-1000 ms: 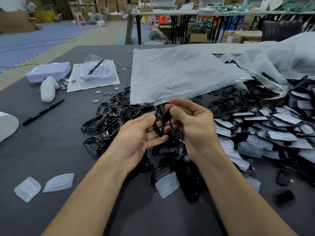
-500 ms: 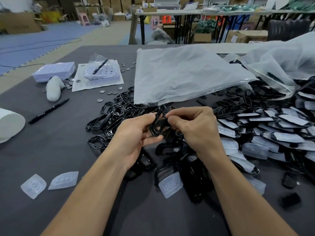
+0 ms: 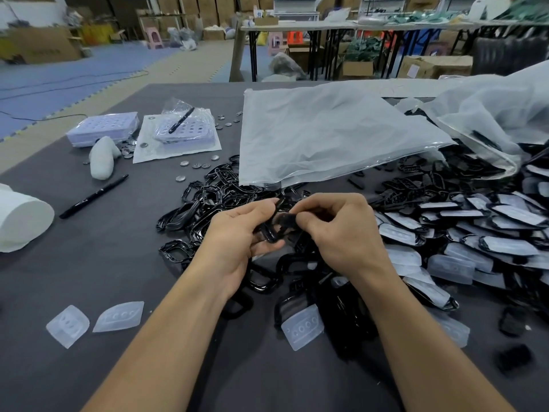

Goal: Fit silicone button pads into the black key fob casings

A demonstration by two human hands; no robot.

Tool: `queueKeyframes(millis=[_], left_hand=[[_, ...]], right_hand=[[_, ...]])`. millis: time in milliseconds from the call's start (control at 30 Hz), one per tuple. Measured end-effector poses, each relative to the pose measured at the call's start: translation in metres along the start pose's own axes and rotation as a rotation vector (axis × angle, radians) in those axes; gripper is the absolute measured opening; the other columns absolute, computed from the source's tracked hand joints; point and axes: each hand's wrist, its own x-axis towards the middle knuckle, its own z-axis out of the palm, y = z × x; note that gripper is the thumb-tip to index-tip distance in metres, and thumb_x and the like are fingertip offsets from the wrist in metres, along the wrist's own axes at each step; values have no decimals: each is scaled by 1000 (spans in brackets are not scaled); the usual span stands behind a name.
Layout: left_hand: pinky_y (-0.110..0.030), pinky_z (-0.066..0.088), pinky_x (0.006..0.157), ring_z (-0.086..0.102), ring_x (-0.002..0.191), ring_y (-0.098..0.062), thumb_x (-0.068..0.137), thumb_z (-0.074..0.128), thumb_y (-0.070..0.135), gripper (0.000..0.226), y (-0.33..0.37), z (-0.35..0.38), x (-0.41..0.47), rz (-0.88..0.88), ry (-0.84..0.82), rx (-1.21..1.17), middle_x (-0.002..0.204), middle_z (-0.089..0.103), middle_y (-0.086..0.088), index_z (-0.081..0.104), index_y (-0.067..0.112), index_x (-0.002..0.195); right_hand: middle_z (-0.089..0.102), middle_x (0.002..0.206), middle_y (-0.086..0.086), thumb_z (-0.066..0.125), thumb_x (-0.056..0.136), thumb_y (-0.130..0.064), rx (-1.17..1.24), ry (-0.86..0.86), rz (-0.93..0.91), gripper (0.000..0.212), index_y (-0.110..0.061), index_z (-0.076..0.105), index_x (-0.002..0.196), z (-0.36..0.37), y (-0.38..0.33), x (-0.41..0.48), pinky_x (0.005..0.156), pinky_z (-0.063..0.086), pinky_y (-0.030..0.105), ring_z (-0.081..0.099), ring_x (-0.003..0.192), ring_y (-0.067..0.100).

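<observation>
- Item in work: one glossy black plastic key fob casing (image 3: 276,230), a hollow loop-shaped frame. It is held above the dark grey table (image 3: 89,278) between both hands, in front of the heap of empty black casings (image 3: 208,197).
- Left hand (image 3: 234,242): fingers curled under and round the casing's left side, thumb on its upper edge; a full grip.
- Right hand (image 3: 341,233): thumb and forefinger pinch the casing's right end, with the remaining fingers curled in behind.
- Pad status: cannot be determined whether a pad already sits in the held frame, as fingers cover the opening.
- Nearest loose translucent white silicone button pad (image 3: 303,330): flat on the table, nearer the person than the hands, against dark parts. Two more pads (image 3: 118,316) lie apart to the left.
- Handling judgement, casing: light, rigid, thin-walled and shiny, so probably slippery. Best held by the outer rim, leaving the opening free.
- Handling judgement, pad: soft and floppy, likely to buckle if pushed at the centre. Take it by an edge, seat one corner, then press round the border.
- Fitted stock: pile of pad-filled casings (image 3: 475,233) to the right, near the translucent plastic bag (image 3: 326,138).
</observation>
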Motion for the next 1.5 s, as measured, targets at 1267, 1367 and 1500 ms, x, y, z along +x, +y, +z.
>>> queueKeyframes(millis=[1267, 1367, 1500], left_hand=[[-29, 63, 84, 76, 93, -18, 92, 61, -13, 28, -9, 3, 2, 94, -114, -12, 102, 80, -10, 75, 8, 104], [-31, 63, 84, 76, 86, -16, 90, 59, -18, 29, -12, 7, -1, 132, -106, 45, 95, 80, -10, 71, 7, 100], [-26, 62, 67, 73, 72, -17, 86, 59, -23, 34, -17, 11, -4, 209, -90, 125, 89, 80, -14, 67, 6, 102]], right_hand=[[72, 60, -5, 79, 80, -20, 222, 286, 257, 14, -31, 77, 72, 21, -7, -8, 53, 51, 22, 66, 52, 9], [71, 60, -14, 80, 80, -23, 94, 320, 205, 12, -27, 77, 68, 19, -6, -9, 54, 44, 11, 64, 55, 2], [66, 57, -12, 76, 84, -27, -224, 344, 43, 18, -22, 73, 67, 20, -9, -13, 60, 47, 21, 62, 59, 8]])
